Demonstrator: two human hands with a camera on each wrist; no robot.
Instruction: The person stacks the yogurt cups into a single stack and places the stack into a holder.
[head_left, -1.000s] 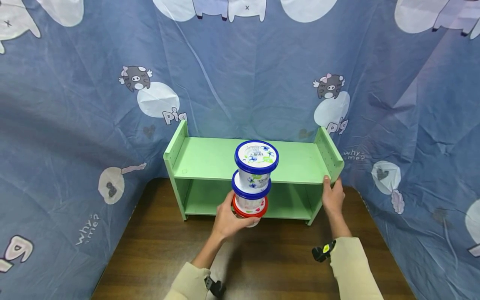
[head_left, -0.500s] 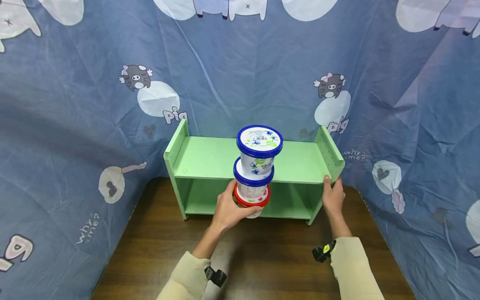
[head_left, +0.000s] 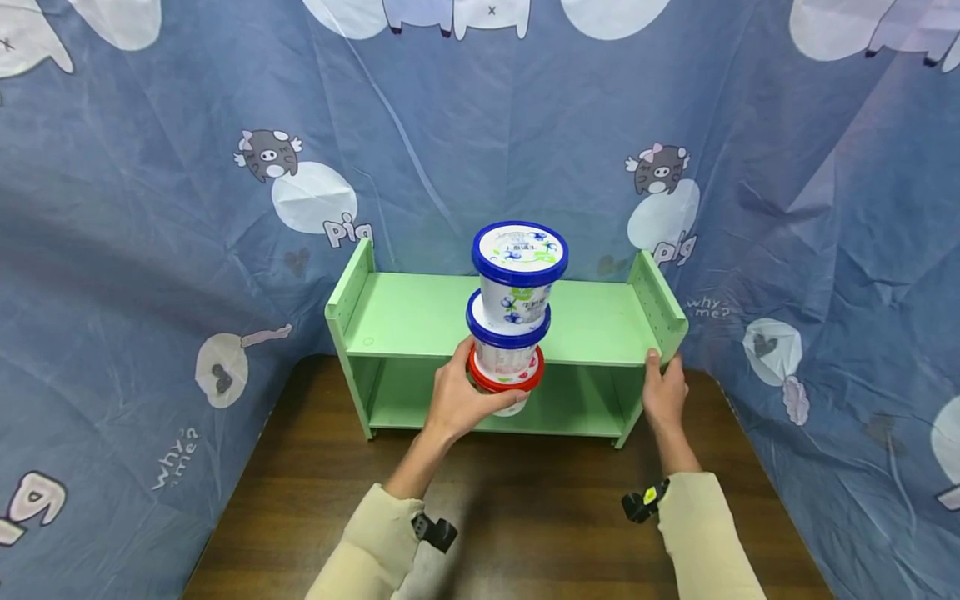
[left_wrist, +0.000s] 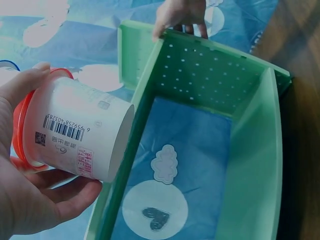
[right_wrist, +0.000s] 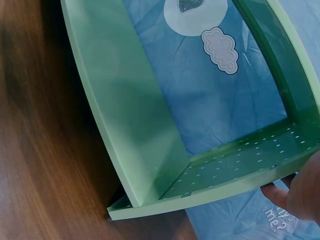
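In the head view a stack of three lidded tubs stands in front of the green shelf (head_left: 420, 312). The top tub (head_left: 517, 275) and the middle tub (head_left: 506, 337) have blue lids; the bottom tub (left_wrist: 75, 127) has a red lid. My left hand (head_left: 457, 396) grips the bottom tub from the side, fingers and thumb curled round it. In the left wrist view that tub's bare underside edge hangs free, with a barcode on its wall. My right hand (head_left: 665, 396) holds the shelf's right side panel (head_left: 660, 304) near the upper board's front corner.
The shelf has an upper board and a lower board (head_left: 573, 400), and stands on a brown wooden table (head_left: 547, 517). Perforated side panels (right_wrist: 240, 162) rise at its ends. A blue cloth (head_left: 480, 150) printed with pigs hangs behind and on both sides.
My left hand has raised the stack of tubs, moving it up in the head view and slightly to the right. My right hand stays on the shelf's side panel.
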